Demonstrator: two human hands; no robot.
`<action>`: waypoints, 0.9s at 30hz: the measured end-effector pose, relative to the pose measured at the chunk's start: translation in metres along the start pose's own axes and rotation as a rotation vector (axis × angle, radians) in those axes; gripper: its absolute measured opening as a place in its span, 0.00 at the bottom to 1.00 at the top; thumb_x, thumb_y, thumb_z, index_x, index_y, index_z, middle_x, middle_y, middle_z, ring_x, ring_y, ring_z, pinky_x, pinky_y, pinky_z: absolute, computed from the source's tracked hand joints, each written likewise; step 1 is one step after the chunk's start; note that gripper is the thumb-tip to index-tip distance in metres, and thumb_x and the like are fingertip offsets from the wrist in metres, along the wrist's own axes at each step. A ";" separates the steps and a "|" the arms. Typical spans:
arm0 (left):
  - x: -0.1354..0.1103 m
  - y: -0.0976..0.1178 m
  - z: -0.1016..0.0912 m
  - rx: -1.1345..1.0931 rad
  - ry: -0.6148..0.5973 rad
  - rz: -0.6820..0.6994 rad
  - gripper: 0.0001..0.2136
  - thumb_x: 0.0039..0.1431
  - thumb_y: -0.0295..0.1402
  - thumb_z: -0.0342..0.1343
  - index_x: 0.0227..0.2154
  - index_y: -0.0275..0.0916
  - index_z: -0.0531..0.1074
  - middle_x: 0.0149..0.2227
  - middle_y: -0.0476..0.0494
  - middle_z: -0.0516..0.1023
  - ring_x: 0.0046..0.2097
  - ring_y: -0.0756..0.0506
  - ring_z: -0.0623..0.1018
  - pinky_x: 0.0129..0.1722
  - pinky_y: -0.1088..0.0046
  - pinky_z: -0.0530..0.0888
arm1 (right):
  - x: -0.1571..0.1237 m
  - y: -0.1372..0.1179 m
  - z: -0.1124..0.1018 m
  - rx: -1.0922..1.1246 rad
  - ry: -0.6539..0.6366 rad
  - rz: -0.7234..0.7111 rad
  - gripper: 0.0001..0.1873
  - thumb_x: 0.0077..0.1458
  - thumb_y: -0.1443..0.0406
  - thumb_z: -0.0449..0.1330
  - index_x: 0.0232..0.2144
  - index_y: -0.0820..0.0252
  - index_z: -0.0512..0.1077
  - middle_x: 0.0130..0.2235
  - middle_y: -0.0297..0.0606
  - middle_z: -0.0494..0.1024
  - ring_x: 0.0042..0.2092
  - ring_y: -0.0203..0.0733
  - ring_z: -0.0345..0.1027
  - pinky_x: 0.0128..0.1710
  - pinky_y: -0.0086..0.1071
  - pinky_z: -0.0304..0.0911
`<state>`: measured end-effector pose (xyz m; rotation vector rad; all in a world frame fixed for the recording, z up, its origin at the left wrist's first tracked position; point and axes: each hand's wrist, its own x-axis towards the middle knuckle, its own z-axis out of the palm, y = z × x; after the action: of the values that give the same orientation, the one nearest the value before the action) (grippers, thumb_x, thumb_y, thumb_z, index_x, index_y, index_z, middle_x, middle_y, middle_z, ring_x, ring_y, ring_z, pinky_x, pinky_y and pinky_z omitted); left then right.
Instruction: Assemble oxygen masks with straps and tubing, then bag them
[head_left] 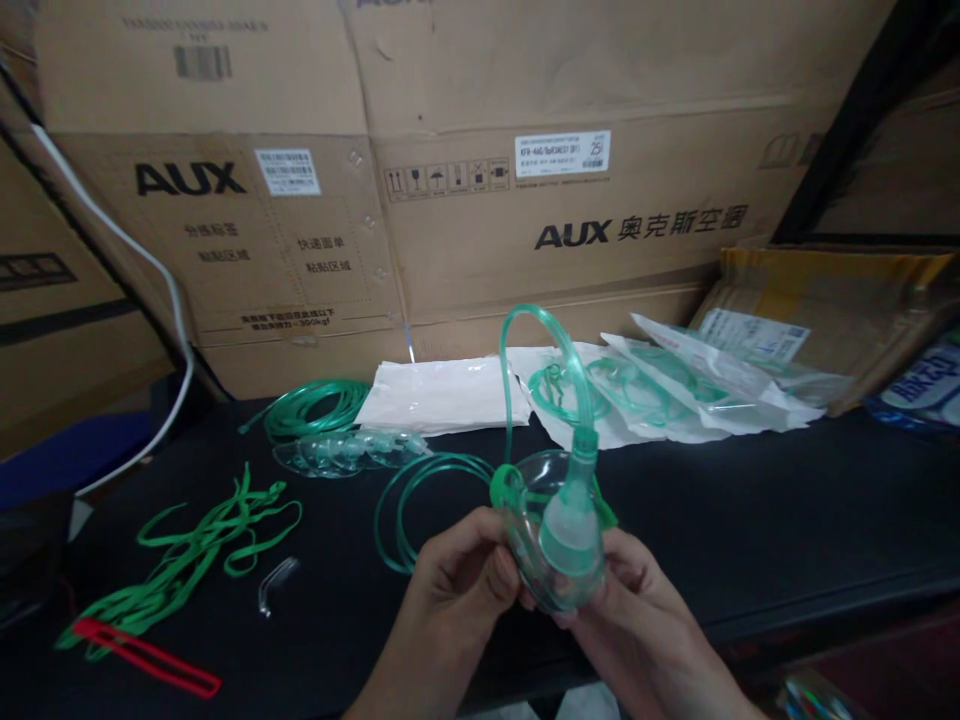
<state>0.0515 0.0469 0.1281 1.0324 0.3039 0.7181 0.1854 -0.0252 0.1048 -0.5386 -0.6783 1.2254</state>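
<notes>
Both hands hold a clear plastic oxygen mask point(559, 540) with a green connector point(583, 445) just above the front edge of the black table point(750, 520). My left hand point(461, 570) pinches the mask's left rim, fingers closed. My right hand point(637, 590) cups its right side from behind, fingers curled round it. Green tubing point(540, 330) rises from the connector in an arch and drops to a coil point(420, 490) lying on the table.
Green elastic straps point(202, 540) and a red strip point(150, 655) lie at the left. A second tubing coil point(311, 405) and stacked clear masks point(345, 450) sit further back. White bags point(442, 395) and sealed mask packs point(675, 385) lie against AUX cardboard boxes point(480, 200).
</notes>
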 end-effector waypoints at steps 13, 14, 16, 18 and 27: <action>0.003 -0.005 -0.008 0.056 -0.049 0.103 0.12 0.56 0.41 0.70 0.37 0.38 0.80 0.32 0.46 0.79 0.32 0.48 0.76 0.43 0.70 0.74 | 0.005 -0.003 0.006 0.002 0.003 -0.017 0.07 0.53 0.60 0.73 0.31 0.58 0.85 0.22 0.32 0.71 0.25 0.29 0.57 0.27 0.24 0.56; 0.003 -0.006 -0.009 0.066 -0.037 0.111 0.13 0.55 0.41 0.70 0.36 0.38 0.80 0.31 0.46 0.79 0.33 0.48 0.77 0.42 0.71 0.74 | 0.005 -0.002 0.008 0.027 0.000 0.003 0.08 0.53 0.60 0.73 0.31 0.59 0.85 0.22 0.32 0.69 0.24 0.28 0.55 0.27 0.24 0.55; 0.004 -0.005 -0.010 0.071 -0.013 0.118 0.14 0.53 0.41 0.72 0.36 0.37 0.80 0.32 0.45 0.79 0.34 0.47 0.77 0.41 0.72 0.74 | 0.006 -0.003 0.013 0.069 -0.006 0.043 0.09 0.54 0.59 0.72 0.31 0.60 0.85 0.22 0.32 0.68 0.24 0.28 0.52 0.26 0.24 0.54; 0.004 -0.003 -0.009 0.072 0.004 0.107 0.14 0.53 0.41 0.72 0.36 0.37 0.80 0.34 0.44 0.80 0.37 0.46 0.78 0.40 0.72 0.73 | 0.007 -0.007 0.019 0.081 -0.001 0.067 0.11 0.54 0.59 0.73 0.32 0.61 0.85 0.24 0.33 0.70 0.25 0.28 0.52 0.26 0.24 0.54; 0.008 0.000 0.001 -0.007 0.005 0.140 0.14 0.57 0.41 0.69 0.42 0.38 0.80 0.32 0.47 0.77 0.34 0.50 0.75 0.36 0.78 0.72 | 0.007 -0.022 0.021 -0.154 0.075 0.030 0.11 0.56 0.58 0.72 0.37 0.60 0.85 0.25 0.35 0.75 0.29 0.34 0.65 0.34 0.29 0.63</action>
<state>0.0579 0.0520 0.1293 1.0523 0.2351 0.8471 0.1862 -0.0238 0.1358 -0.7214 -0.7065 1.1810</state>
